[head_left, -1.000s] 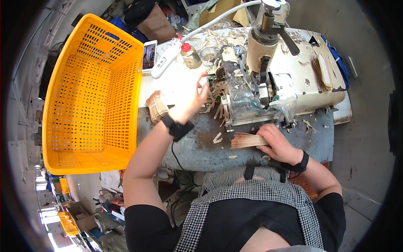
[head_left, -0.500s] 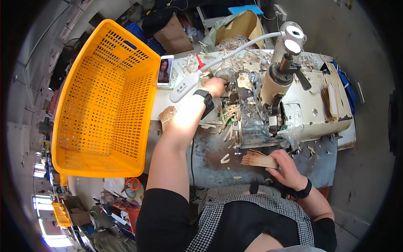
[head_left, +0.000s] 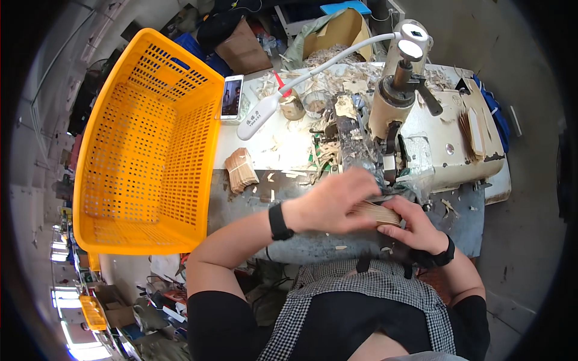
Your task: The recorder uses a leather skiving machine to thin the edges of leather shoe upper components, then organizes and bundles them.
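Observation:
Close in front of me, a stack of thin tan strips (head_left: 379, 213) is held in my right hand (head_left: 418, 227). Its fingers and thumb are closed round the right end of the stack. My left hand (head_left: 336, 201) is at the stack's other end, touching or just over it. Motion smears the left fingers, so their grip is unclear. Both hands are by the front edge of a cream-coloured bench machine (head_left: 447, 126) with an upright metal post. A second bundle of tan pieces (head_left: 241, 169) lies on the bench, left of my left hand.
A large orange perforated crate (head_left: 153, 245) stands on the left. Beside it a phone (head_left: 232, 96) leans upright. A white gooseneck lamp (head_left: 337, 56) arches over a bottle with a red nozzle (head_left: 291, 106) and a glass jar (head_left: 316, 103). Pale scraps litter the bench and machine.
My left hand has come back from the jar area, toward me and to the right, to the stack. My right hand keeps hold of the stack, almost in place.

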Available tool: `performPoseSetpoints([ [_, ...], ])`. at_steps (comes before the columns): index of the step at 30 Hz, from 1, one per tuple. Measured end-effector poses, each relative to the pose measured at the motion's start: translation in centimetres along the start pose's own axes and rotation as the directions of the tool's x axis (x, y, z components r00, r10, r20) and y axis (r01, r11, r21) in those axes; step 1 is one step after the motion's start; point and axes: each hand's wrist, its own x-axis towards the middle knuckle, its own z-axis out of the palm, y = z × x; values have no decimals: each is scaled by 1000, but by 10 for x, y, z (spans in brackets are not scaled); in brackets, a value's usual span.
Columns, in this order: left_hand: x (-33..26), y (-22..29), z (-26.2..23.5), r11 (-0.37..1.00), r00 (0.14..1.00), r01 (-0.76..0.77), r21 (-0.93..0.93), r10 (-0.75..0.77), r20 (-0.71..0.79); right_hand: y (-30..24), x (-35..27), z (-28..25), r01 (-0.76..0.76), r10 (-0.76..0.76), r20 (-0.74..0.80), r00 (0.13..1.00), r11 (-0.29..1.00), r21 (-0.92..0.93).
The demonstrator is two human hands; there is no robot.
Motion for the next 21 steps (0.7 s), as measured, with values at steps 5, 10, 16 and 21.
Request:
performPoseSetpoints([
  [5, -17, 18, 22, 945, 938, 289, -153, -249, 240, -18, 9, -5, -192, 165, 114, 980, 936, 297],
  [10, -17, 21, 19, 893, 981, 196, -406, -178, 82, -25, 7, -7, -281, 285, 77, 955, 797, 535],
  [16, -13, 18, 14, 732, 891, 410, -545, -449, 67, -24, 8, -4, -224, 306, -54, 951, 795, 563],
  [21, -12, -7, -1, 462, 724, 619, -635, -649, 234, -9, 2, -21, 1, 51, -442, 896, 993, 117],
])
